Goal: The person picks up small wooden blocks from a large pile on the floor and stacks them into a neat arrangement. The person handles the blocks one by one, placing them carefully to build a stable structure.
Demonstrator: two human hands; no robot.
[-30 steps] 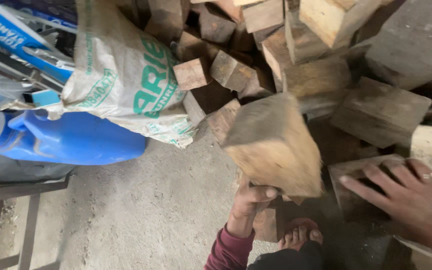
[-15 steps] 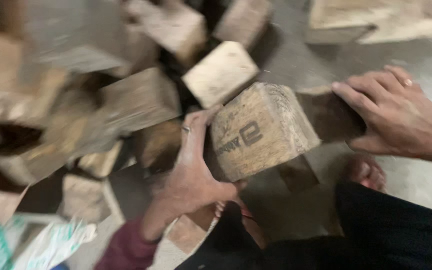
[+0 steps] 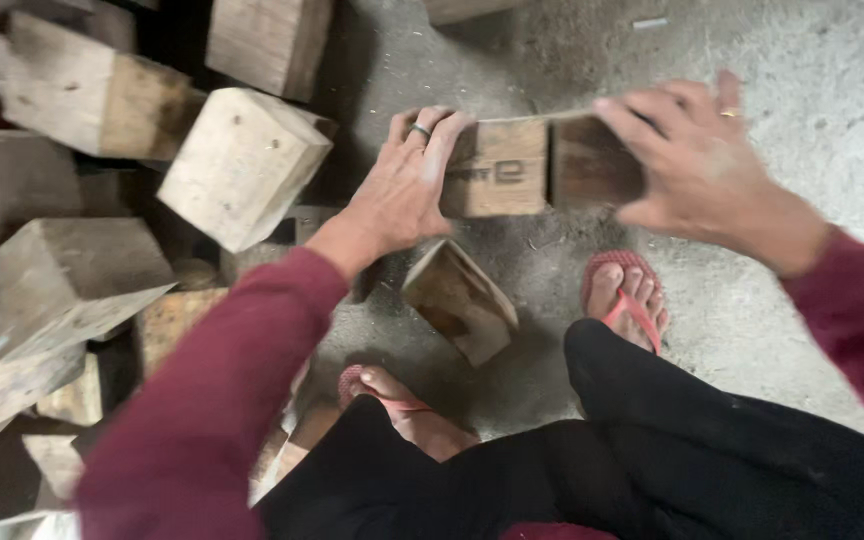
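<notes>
Both hands grip a wooden block (image 3: 517, 168) low over the concrete floor (image 3: 802, 120). The left hand (image 3: 402, 190) clasps its near end, fingers (image 3: 442, 140) curled over the top; the right hand (image 3: 697, 165), somewhat blurred, seems to grasp the far end. A smaller block (image 3: 460, 300) lies just below, beside a red sandal (image 3: 627, 300).

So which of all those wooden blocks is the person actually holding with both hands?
The stamped block lying on the bare concrete floor, with the left hand on one end and the right hand on the other. The other blocks sit untouched in the pile.
</notes>
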